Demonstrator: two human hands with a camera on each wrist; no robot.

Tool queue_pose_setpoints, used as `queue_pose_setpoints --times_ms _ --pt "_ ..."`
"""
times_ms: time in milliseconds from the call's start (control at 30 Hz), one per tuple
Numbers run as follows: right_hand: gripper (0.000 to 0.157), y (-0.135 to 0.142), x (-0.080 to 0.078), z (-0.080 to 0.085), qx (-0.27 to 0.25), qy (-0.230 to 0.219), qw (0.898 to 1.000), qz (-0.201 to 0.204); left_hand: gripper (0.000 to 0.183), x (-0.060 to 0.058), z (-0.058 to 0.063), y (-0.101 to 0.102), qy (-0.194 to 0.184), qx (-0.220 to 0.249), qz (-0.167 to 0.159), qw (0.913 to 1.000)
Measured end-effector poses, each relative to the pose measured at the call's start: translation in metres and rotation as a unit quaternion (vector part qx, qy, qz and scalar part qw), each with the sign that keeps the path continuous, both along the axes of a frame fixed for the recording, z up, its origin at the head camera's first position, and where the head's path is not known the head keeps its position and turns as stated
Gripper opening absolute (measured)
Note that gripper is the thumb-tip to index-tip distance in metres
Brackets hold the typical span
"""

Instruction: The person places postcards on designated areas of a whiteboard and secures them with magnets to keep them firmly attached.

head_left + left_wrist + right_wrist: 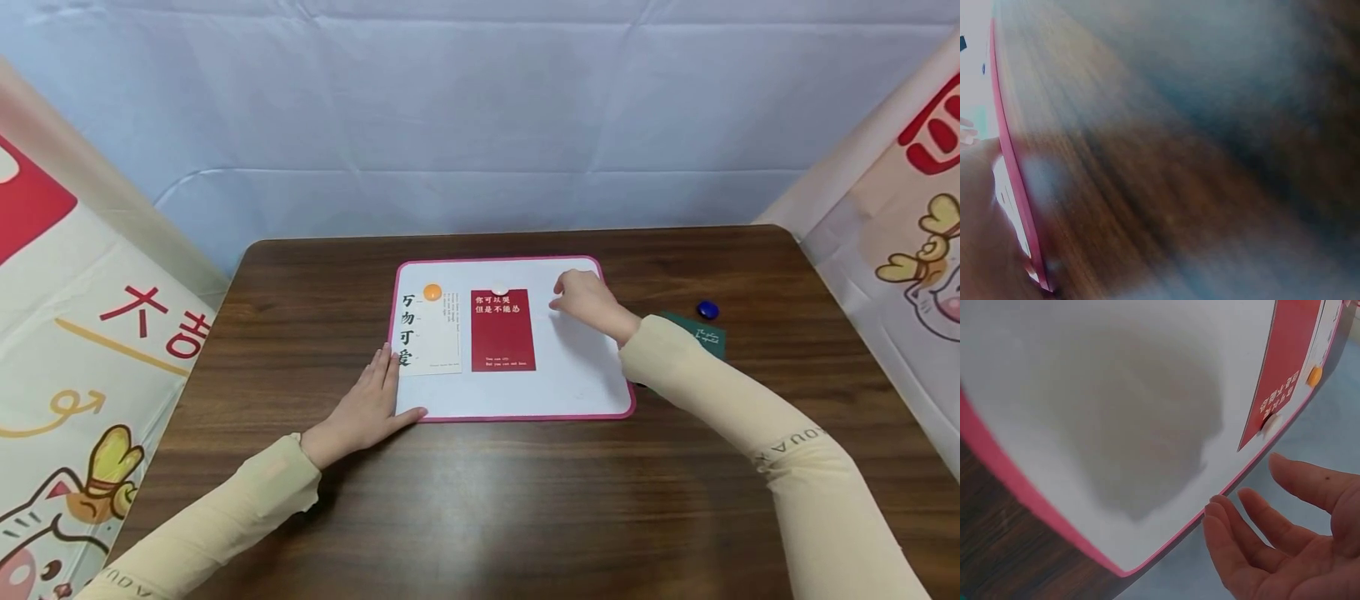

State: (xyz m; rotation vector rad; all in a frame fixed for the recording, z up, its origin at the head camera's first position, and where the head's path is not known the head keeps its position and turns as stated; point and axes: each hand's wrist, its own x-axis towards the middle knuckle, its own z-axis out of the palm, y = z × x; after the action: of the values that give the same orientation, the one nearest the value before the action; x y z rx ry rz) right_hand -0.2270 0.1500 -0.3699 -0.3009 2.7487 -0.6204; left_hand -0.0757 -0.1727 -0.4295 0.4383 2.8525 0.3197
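Observation:
A whiteboard (573, 392) with a pink rim lies on the table. My left hand (366, 406) rests on its lower left edge with the fingers stretched out. On the board are a white card (441, 346) with black lettering and, beside it, a red card (502, 337). An orange round magnet (432, 292) sits at the white card's top; a white round magnet (500, 288) sits at the red card's. Right of the red card, my right hand (588, 300) hovers over the board. In the right wrist view, its loosely bent fingers (1225, 540) hold nothing.
A dark green card (712, 340) lies on the table right of the board, partly behind my right forearm. Just above it is a blue round magnet (707, 310). The brown wooden table (480, 508) meets a pale cloth backdrop (480, 125); printed cloths hang at both sides.

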Motion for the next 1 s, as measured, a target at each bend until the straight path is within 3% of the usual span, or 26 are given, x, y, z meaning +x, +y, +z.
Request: queue_pose_setpoints --times_ms 467,1000 --pt "0.035 0.024 0.004 0.003 0.038 -0.014 0.999 -0.012 0.099 0.001 0.001 0.001 -0.005 0.001 0.003 1.0" --pt "0.035 0.063 0.012 0.01 0.01 -0.021 0.999 -0.034 0.099 0.0 0.003 0.001 -0.007 -0.004 0.003 1.0"
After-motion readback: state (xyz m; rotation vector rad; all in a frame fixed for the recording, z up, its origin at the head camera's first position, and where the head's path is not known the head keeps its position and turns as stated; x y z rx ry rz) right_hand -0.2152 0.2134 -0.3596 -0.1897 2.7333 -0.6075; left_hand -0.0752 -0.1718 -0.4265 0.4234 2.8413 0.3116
